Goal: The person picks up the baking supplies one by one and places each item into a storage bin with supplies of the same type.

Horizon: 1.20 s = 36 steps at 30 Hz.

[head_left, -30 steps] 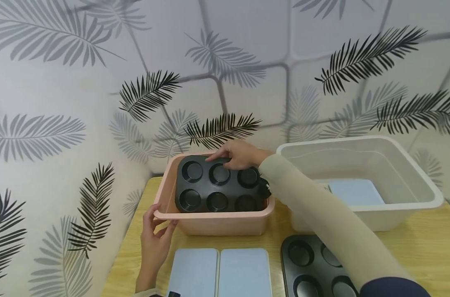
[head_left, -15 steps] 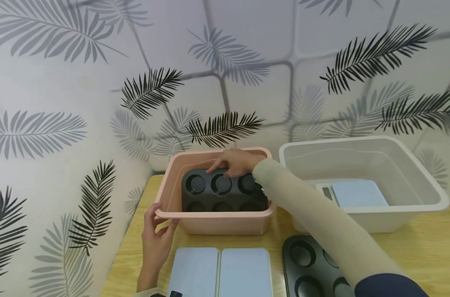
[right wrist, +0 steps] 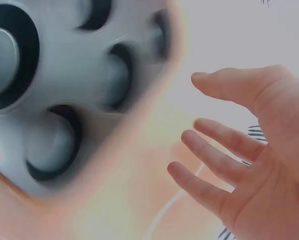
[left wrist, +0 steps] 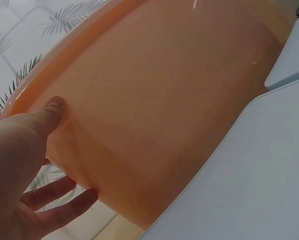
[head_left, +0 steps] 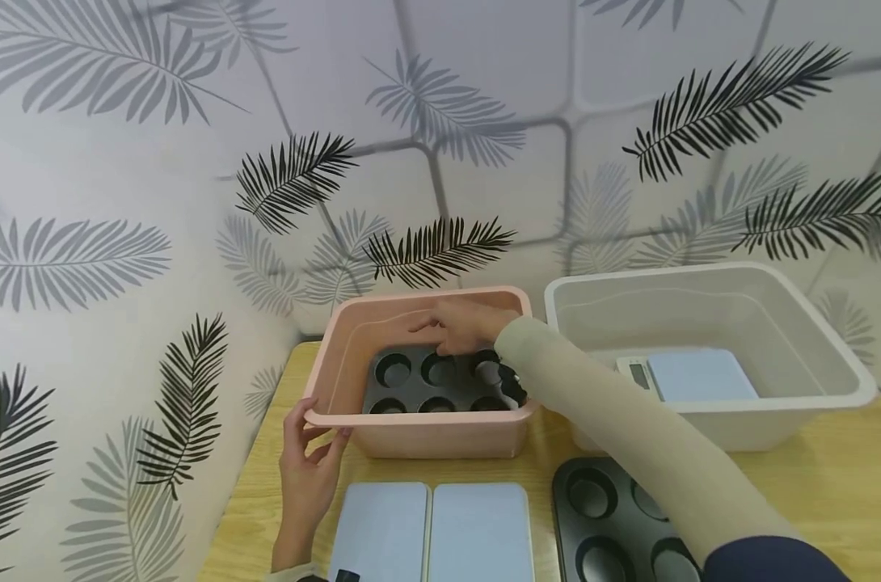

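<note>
A dark six-cup muffin tin [head_left: 440,380] lies low inside the pink plastic bin [head_left: 426,436]. Over the tin, within the bin's rim, my right hand [head_left: 461,325] has its fingers extended; the right wrist view shows thumb and fingers [right wrist: 209,182] spread, with a gap between them and the tin. My left hand [head_left: 311,473] holds the bin's front left corner. Seen from the left wrist, its thumb [left wrist: 47,116] presses the outer wall below the rim, while two fingers sit lower beside the bin.
Right of the pink bin stands a white bin [head_left: 775,412] containing a light blue flat item [head_left: 702,376] and a small device with a display [head_left: 635,372]. Two pale blue flat items [head_left: 381,525] lie in front. A second muffin tin [head_left: 622,517] is partly under my right sleeve.
The muffin tin has dropped from near rim height down into the pink bin. My right hand has come off it and lowered slightly; my left hand stays at the corner.
</note>
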### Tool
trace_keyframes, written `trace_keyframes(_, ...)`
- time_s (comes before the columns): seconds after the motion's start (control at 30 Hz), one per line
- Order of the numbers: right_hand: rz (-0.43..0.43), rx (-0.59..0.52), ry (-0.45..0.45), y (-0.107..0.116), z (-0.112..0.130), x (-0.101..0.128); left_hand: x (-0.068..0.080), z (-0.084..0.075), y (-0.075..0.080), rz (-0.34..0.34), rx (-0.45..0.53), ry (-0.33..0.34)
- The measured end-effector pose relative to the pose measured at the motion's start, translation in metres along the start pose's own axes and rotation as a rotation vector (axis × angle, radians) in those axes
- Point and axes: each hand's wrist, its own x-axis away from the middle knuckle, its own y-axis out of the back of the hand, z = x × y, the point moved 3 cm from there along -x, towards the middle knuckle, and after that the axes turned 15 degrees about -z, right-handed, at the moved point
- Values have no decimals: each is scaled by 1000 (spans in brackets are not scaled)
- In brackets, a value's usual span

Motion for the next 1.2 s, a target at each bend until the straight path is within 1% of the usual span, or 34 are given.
trace_keyframes(0.2, 8, 2, -26, 14, 4, 9, 2, -3, -2, -5, -21, 5)
trace_keyframes(0.37, -6, -33, -52, 16, 7, 19, 5, -4, -3, -6, -20, 21)
trace_keyframes(0.5, -27, -51, -29, 17, 10, 25, 7, -6, -3, -16, -32, 46)
trace_keyframes(0.6, -43, -24, -9, 22, 13, 31, 9, -8, -3, -13, -41, 48)
trace_keyframes(0.7, -54, -1, -5, 30, 17, 41, 9, -10, -4, -28, -34, 39)
trace_keyframes(0.83, -85, -2, 12, 42, 21, 60, 11, -10, -3, -70, -21, 16)
trace_keyframes(0.93, -151, -7, 54, 51, 18, 79, 12, -10, -3, -92, -20, -4)
trace_keyframes(1.0, -202, -18, 87, 55, 14, 92, 13, -12, -4, -103, -20, -10)
trace_keyframes(1.07, -233, -28, 113, 59, 10, 107, 15, -12, -6, -111, -19, -7)
trace_keyframes(1.13, -251, -47, 121, 62, 6, 123, 17, -13, -8, -116, -22, -4)
trace_keyframes(1.2, -267, -40, 115, 64, 2, 141, 18, -13, -12, -115, -28, -7)
